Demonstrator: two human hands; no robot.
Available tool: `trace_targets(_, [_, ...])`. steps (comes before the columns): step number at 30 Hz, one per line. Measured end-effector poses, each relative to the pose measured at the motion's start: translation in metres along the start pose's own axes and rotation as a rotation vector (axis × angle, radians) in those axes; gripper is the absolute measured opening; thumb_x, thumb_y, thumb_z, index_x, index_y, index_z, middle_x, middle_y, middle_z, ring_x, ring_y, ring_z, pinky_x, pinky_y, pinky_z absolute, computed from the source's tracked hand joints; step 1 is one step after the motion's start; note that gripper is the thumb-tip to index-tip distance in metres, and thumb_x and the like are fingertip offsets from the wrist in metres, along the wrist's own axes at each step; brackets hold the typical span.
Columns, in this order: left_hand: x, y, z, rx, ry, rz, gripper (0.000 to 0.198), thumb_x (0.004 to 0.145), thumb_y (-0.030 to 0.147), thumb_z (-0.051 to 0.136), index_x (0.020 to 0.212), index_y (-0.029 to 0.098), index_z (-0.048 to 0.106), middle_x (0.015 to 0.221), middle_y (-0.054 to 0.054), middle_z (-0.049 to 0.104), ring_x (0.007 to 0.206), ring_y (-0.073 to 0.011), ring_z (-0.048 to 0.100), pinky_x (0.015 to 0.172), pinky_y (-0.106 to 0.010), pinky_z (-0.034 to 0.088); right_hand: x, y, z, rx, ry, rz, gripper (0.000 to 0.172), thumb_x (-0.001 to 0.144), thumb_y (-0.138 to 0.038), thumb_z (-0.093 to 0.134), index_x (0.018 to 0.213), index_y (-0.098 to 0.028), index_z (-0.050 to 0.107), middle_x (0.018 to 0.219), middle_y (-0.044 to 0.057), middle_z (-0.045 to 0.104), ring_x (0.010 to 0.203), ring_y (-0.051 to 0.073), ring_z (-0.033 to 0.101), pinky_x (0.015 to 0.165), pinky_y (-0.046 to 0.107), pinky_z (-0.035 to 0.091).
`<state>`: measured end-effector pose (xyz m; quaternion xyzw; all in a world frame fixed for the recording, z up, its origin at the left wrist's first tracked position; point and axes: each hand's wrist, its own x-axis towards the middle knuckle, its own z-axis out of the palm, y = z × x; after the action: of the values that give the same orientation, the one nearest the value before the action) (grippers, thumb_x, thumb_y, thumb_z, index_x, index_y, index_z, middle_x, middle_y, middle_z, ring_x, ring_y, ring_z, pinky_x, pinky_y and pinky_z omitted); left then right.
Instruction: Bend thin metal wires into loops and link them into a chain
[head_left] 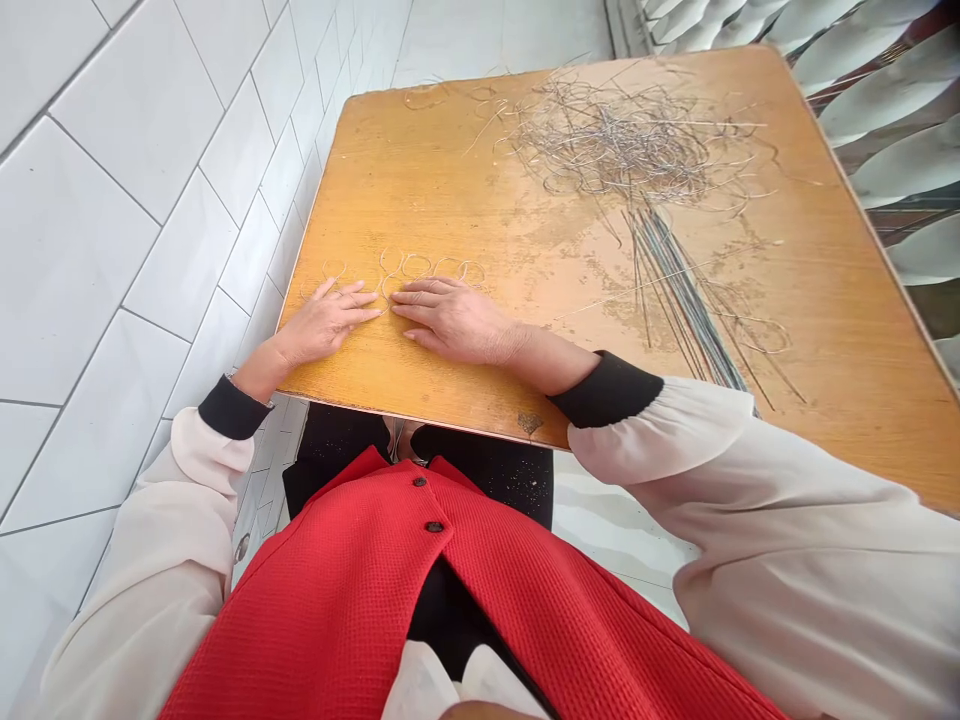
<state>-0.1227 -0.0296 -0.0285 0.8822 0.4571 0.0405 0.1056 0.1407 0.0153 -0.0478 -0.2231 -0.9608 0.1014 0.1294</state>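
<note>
While the wooden desk [465, 200] fills most of the view above a white tiled floor [112, 200], the person sits at its near left corner in a red vest [390, 600]. Far across the desk lies a tangle [622, 140] of thin grey wire, and from it a bundle [679, 300] of straight wires runs toward the near right edge, with a few stray bent pieces beside it. Both hands rest palm down near the front left edge: the left hand [322, 320] and the right hand [454, 318] point toward each other, fingertips almost meeting. Neither grip is closed on anything. The fingers lie stretched and flat on the wood, and whether they press a wire beneath them cannot be told. Just beyond the fingertips a row of small wire loops [420, 267] lies flat on the desk, side by side, touching or perhaps linked. The loops look light and springy, thin enough to bend out of shape and to slide on the smooth wood, so they would probably be best pinched at the rim of one loop, between thumb and forefinger, rather than scooped from above.
</note>
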Motion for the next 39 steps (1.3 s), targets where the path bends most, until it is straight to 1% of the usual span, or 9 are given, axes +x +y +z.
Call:
trace_targets(4, [0.002,-0.007,-0.001,-0.015,0.052,-0.002,0.045,0.103,0.017,0.039,0.137,0.027,0.066,0.155,-0.007,0.058,0.154,-0.0267,0.042,0.127,-0.065,0.024,-0.004,-0.003,-0.003,-0.006,-0.008,-0.019,0.052,0.102,-0.031,0.042,0.143,-0.007,0.063,0.148,0.017,0.062,0.142,0.034,0.053,0.120,0.057,0.040])
trace_targets(8, [0.012,-0.017,-0.003,-0.053,0.039,0.044,0.049,0.098,0.008,0.040,0.132,0.028,0.070,0.153,-0.005,0.060,0.155,-0.0240,0.042,0.129,-0.065,0.020,-0.006,0.000,-0.003,0.009,-0.013,-0.032,0.051,0.101,-0.030,0.043,0.144,-0.010,0.062,0.149,0.015,0.062,0.143,0.034,0.052,0.121,0.058,0.040])
trace_targets(15, [0.024,-0.041,-0.012,-0.156,0.048,0.082,0.049,0.092,0.005,0.039,0.111,0.028,0.078,0.149,-0.001,0.064,0.149,-0.0201,0.051,0.130,-0.058,0.024,-0.011,0.012,-0.008,0.066,-0.045,-0.098,0.049,0.103,-0.029,0.038,0.138,-0.014,0.068,0.146,0.011,0.065,0.145,0.031,0.051,0.119,0.055,0.043])
trace_targets(19, [0.025,-0.029,-0.011,-0.150,0.134,0.089,0.041,0.097,0.021,0.048,0.131,0.026,0.070,0.153,-0.008,0.060,0.147,-0.0212,0.052,0.127,-0.049,0.033,-0.017,0.018,-0.007,0.038,0.050,0.015,0.052,0.103,-0.036,0.041,0.147,-0.015,0.060,0.153,0.014,0.058,0.147,0.032,0.049,0.122,0.057,0.038])
trace_targets(22, [0.027,-0.010,-0.007,-0.064,0.074,0.078,0.050,0.098,0.032,0.053,0.147,0.024,0.058,0.162,-0.011,0.049,0.154,-0.0276,0.042,0.128,-0.056,0.027,-0.019,0.021,-0.001,-0.018,0.063,0.086,0.065,0.102,-0.049,0.045,0.157,-0.015,0.048,0.162,0.016,0.047,0.152,0.037,0.042,0.124,0.062,0.031])
trace_targets(26, [0.032,0.004,0.000,0.026,-0.013,0.077,0.053,0.100,0.039,0.053,0.150,0.022,0.055,0.168,-0.012,0.040,0.159,-0.0319,0.033,0.128,-0.059,0.023,-0.022,0.026,0.007,-0.037,0.016,0.089,0.079,0.103,-0.064,0.035,0.160,-0.009,0.042,0.164,0.020,0.042,0.153,0.039,0.039,0.124,0.063,0.030])
trace_targets(33, [0.037,0.006,0.006,0.036,-0.045,0.073,0.056,0.101,0.043,0.053,0.151,0.019,0.052,0.169,-0.014,0.037,0.157,-0.0337,0.035,0.128,-0.060,0.022,-0.029,0.033,0.006,-0.038,0.032,0.088,0.077,0.103,-0.063,0.037,0.160,-0.012,0.043,0.164,0.019,0.043,0.152,0.040,0.040,0.123,0.065,0.030])
trace_targets(36, [0.028,0.000,-0.006,-0.024,0.055,0.039,0.058,0.103,0.052,0.046,0.153,0.023,0.049,0.169,-0.010,0.039,0.159,-0.0315,0.033,0.130,-0.059,0.022,-0.029,0.027,0.002,-0.049,0.044,0.116,0.079,0.102,-0.064,0.036,0.159,-0.009,0.044,0.163,0.022,0.043,0.153,0.041,0.038,0.123,0.065,0.030])
trace_targets(39, [0.004,-0.016,-0.019,-0.059,0.280,-0.202,0.058,0.108,0.055,0.025,0.154,0.026,0.046,0.166,-0.004,0.044,0.158,-0.0245,0.036,0.130,-0.050,0.030,-0.023,0.014,-0.002,-0.064,0.064,0.124,0.078,0.102,-0.066,0.036,0.157,-0.012,0.047,0.164,0.021,0.042,0.154,0.041,0.037,0.125,0.062,0.028])
